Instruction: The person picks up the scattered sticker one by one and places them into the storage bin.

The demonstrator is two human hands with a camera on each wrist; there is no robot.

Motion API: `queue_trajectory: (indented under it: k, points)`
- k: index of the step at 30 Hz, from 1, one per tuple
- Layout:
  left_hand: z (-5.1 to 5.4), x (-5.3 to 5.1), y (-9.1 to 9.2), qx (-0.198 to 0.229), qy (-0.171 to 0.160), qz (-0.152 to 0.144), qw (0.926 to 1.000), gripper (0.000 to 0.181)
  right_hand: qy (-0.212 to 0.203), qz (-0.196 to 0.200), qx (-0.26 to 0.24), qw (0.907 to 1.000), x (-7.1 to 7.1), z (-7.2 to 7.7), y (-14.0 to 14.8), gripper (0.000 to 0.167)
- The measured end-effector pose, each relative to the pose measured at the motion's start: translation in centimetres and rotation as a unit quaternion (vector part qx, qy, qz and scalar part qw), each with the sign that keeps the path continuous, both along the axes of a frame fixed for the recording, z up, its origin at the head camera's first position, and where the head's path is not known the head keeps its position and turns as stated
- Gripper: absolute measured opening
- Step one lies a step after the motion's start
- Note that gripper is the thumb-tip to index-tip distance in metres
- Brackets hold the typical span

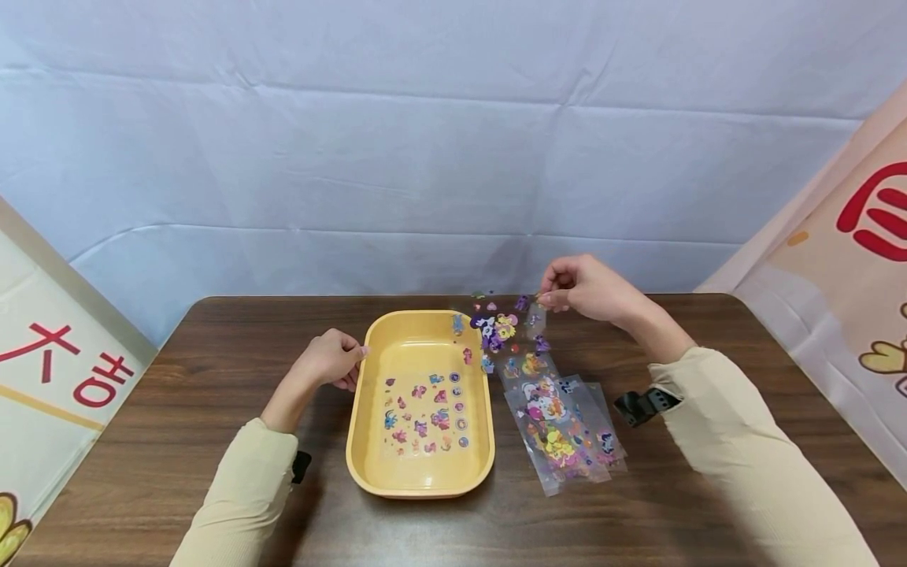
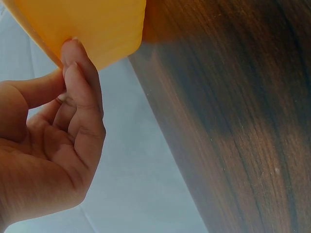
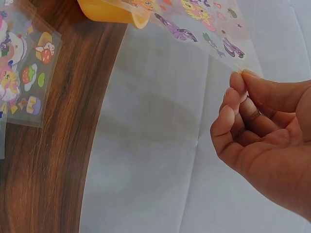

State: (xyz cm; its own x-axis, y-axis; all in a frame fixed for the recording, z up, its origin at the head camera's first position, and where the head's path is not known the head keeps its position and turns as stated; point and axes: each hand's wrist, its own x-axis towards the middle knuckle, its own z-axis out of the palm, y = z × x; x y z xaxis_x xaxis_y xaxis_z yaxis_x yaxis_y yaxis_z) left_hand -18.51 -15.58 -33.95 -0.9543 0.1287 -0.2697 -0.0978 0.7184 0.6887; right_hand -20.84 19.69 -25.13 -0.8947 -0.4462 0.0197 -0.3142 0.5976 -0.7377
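My left hand [image 1: 331, 360] pinches the left rim of a yellow tray [image 1: 359, 465], thumb on the edge and fingers against the outer wall, as the left wrist view shows. Inside the tray lies a clear sticker sheet [image 1: 420, 428] with small colourful cartoon figures. With thumb and forefinger my right hand [image 1: 584, 290] pinches the corner of another clear sticker sheet [image 3: 199, 22]. That sheet hangs in the air at the tray's far right corner, partly over its rim. A loose pile of sticker sheets [image 1: 560, 441] rests on the table right of the tray.
The dark wooden table [image 1: 234, 394] ends at a far edge just beyond the tray. Behind it hangs a pale cloth [image 1: 354, 157]. Printed banners with red characters stand at the left [image 1: 64, 378] and right [image 1: 836, 260]. Both forearms wear black wrist straps over light sleeves.
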Motion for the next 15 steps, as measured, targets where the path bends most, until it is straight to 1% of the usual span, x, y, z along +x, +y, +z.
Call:
queue_trajectory:
  k: [9, 15]
  points:
    - [0.1, 0.0, 0.0, 0.001, 0.001, -0.002, 1.0, 0.034, 0.0, 0.005, -0.002, 1.0, -0.1, 0.0, -1.0, 0.006]
    - [0.1, 0.1, 0.0, 0.003, -0.001, 0.0, 1.0, 0.033, -0.009, 0.011, -0.009, 0.9999, -0.1, -0.2, -1.5, 0.005]
